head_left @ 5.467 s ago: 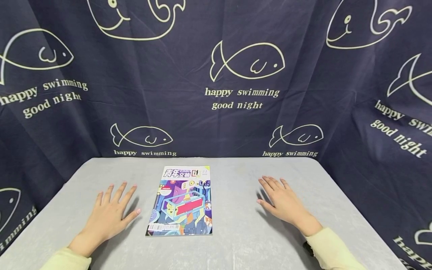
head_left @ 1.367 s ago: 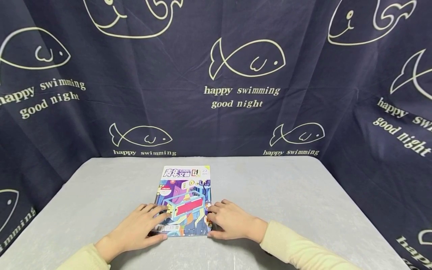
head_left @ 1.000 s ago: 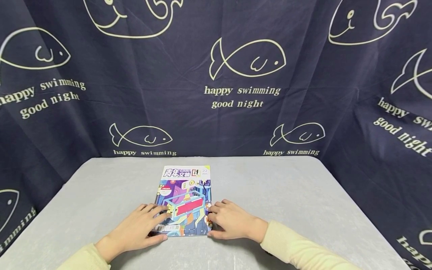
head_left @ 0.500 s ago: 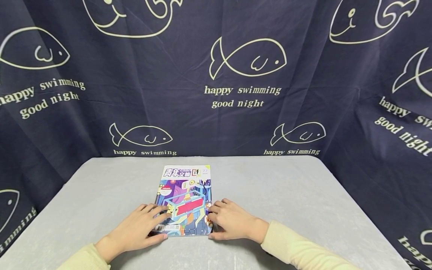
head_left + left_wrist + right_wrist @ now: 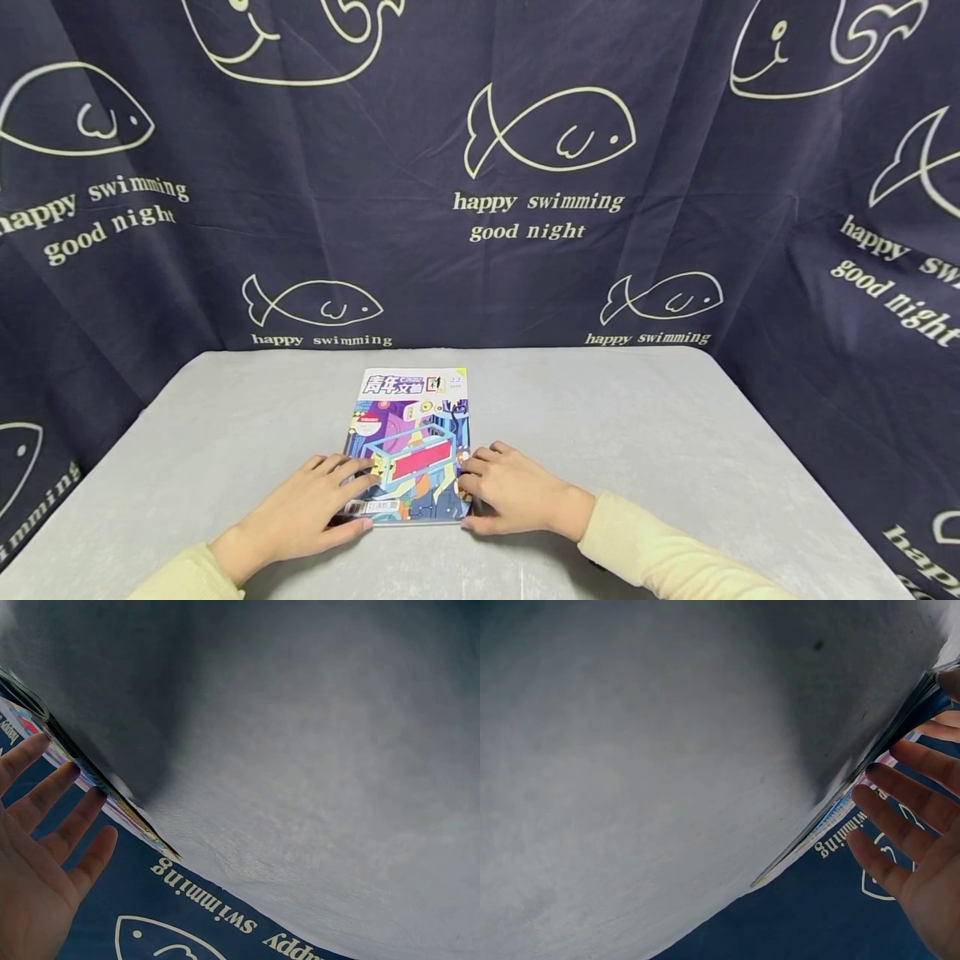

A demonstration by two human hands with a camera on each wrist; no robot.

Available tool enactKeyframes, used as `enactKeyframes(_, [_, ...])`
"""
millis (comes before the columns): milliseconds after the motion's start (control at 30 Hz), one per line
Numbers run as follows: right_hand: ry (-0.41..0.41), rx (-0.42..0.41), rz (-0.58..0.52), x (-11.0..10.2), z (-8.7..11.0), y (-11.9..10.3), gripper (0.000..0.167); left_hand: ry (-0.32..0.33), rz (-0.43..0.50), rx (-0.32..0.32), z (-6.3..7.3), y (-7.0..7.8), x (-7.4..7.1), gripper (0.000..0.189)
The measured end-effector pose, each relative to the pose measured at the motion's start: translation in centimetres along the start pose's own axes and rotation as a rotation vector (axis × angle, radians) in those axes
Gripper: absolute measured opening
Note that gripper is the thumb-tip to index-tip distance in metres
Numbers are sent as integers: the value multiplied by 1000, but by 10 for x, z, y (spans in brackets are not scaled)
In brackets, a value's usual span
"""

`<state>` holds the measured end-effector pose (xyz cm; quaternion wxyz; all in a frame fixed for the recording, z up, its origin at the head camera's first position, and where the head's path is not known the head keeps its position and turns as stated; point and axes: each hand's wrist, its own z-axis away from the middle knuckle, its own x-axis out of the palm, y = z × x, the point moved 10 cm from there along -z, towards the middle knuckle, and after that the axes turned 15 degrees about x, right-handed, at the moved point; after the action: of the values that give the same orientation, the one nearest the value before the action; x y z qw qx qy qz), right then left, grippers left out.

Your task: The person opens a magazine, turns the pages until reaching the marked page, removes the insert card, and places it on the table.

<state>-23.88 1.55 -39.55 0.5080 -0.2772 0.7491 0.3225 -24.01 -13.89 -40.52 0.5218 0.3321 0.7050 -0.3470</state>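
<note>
A magazine (image 5: 416, 450) with a colourful purple and blue cover lies flat on the grey table, its white title strip at the far end. My left hand (image 5: 300, 508) rests on its left side, fingertips on the cover and thumb by the near edge. My right hand (image 5: 517, 492) touches the right edge, with the thumb at the near right corner. In the left wrist view, the fingers (image 5: 64, 784) stretch straight to the magazine's edge (image 5: 120, 799). Straight fingers (image 5: 900, 791) also meet the page edges (image 5: 832, 810) in the right wrist view, where the thumb is partly cut off.
The grey-covered table (image 5: 637, 417) spreads out on both sides of the magazine. Behind it and along both sides hangs a dark blue curtain (image 5: 420, 167) with white fish drawings and lettering.
Both hands have come inward from lying apart on the table to the magazine's two sides. Over the last second or so they have hardly moved, and the magazine stays in place.
</note>
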Motion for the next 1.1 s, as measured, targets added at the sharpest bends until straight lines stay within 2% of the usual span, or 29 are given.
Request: enactKeyframes(1100, [-47,5,-33,0,0,2,39,3,19,-2,0,1,0,48])
